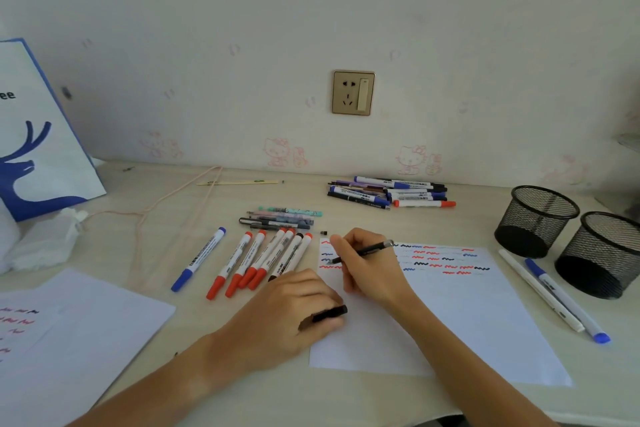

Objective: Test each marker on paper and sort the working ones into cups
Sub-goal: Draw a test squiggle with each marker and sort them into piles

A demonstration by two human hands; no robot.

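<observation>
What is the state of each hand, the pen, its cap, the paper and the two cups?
Right hand: grips the black pen, tip on the paper.
Black pen: uncapped, slanted.
Left hand: holds the black cap, rests at the paper's edge.
Black cap: off the pen.
Paper: flat, squiggles along the top.
Mesh cups: upright, no markers visible inside.
</observation>
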